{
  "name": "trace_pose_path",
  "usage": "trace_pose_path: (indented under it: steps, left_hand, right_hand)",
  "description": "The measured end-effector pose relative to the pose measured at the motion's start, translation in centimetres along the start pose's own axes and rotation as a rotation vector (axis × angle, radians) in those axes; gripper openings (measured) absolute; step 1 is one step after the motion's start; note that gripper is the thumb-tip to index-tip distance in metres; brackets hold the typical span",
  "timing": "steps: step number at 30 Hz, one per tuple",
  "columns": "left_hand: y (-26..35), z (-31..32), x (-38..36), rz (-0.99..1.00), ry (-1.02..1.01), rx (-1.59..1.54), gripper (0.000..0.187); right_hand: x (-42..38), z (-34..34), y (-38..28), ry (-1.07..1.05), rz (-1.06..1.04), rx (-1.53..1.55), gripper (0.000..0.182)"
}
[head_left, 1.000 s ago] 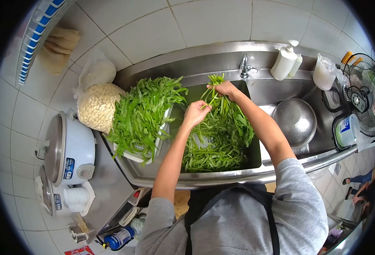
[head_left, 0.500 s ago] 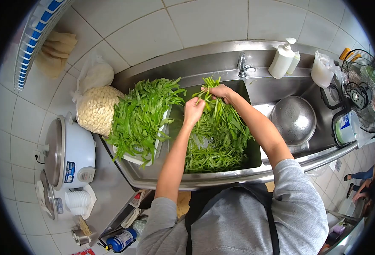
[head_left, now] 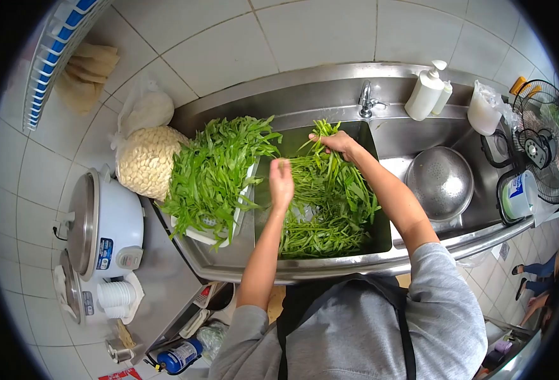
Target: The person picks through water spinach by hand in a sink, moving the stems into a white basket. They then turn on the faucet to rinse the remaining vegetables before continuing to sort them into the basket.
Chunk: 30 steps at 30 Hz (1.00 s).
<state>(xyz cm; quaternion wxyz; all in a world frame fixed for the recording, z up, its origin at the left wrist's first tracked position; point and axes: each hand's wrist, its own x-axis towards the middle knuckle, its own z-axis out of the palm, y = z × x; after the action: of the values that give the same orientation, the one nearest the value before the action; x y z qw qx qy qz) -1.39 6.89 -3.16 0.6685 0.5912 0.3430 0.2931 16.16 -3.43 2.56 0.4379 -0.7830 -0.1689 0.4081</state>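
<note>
My right hand [head_left: 335,143] is closed round a bunch of water spinach stems [head_left: 321,131] over the far part of the left sink basin. Lower and to the left, my left hand [head_left: 282,182] has its fingers stretched upward, slightly blurred, with nothing visible in it. More water spinach [head_left: 330,235] lies in the basin [head_left: 381,218] below my hands, with some water showing among the stems. Left of the basin, a leafy heap of the same greens [head_left: 213,171] fills a white basket [head_left: 234,223] and hangs over its edges.
A metal colander [head_left: 439,183] lies upside down in the right basin. Behind are the tap [head_left: 365,100] and a pump bottle [head_left: 424,95]. A bag of pale peeled cloves or beans [head_left: 148,163] and a rice cooker [head_left: 112,221] stand left. A fan [head_left: 538,145] is right.
My left hand has come away from the stems, moving down and left, and its fingers have straightened. My right hand still grips the bunch, slightly lower. The view has shifted a little.
</note>
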Motion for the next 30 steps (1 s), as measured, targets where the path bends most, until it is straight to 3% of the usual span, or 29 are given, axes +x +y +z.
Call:
trace_pose_path:
  steps: [2,4,5,10,12,16,18,20,25,28,30]
  left_hand:
    - [3.9,2.8,-3.0,0.464,-0.138,0.638,0.02]
    - [5.2,4.4,-2.7,0.469,-0.178,0.928,0.022]
    - [4.5,4.8,-1.8,0.597,-0.12,0.947,0.022]
    - [5.2,4.8,-0.3,0.658,-0.171,1.064,0.023]
    - [6.0,4.5,0.1,0.632,-0.118,1.084,0.023]
    - [7.2,3.4,1.5,0.647,-0.038,1.104,0.019]
    - [7.3,2.9,2.0,0.645,0.023,1.111,0.019]
    - [7.4,2.2,2.0,0.637,0.05,1.094,0.019]
    - [7.2,0.8,2.2,0.565,0.054,1.12,0.02]
    - [7.3,0.4,2.0,0.553,0.031,1.085,0.019]
    - [7.8,0.6,1.8,0.523,-0.005,1.015,0.018]
  right_hand:
    - [0.7,0.1,0.2,-0.024,0.016,-0.062,0.066]
    - [0.6,0.7,0.0,-0.078,0.024,-0.089,0.065]
    - [0.6,0.9,-0.2,-0.123,0.03,-0.108,0.064]
    - [0.3,0.7,-0.4,-0.156,0.097,-0.222,0.061]
    - [-0.3,0.3,0.2,-0.385,-0.017,0.106,0.064]
    - [0.6,-0.2,2.4,-0.548,-0.066,0.235,0.05]
    - [1.1,-0.4,3.2,-0.545,-0.014,0.217,0.046]
    - [1.7,-0.6,3.6,-0.38,-0.052,0.317,0.04]
    - [3.7,-3.2,4.4,-0.319,-0.135,0.073,0.032]
    - [3.3,-4.2,4.1,-0.273,-0.069,0.046,0.034]
    - [2.7,-4.1,3.3,-0.372,-0.124,0.1,0.044]
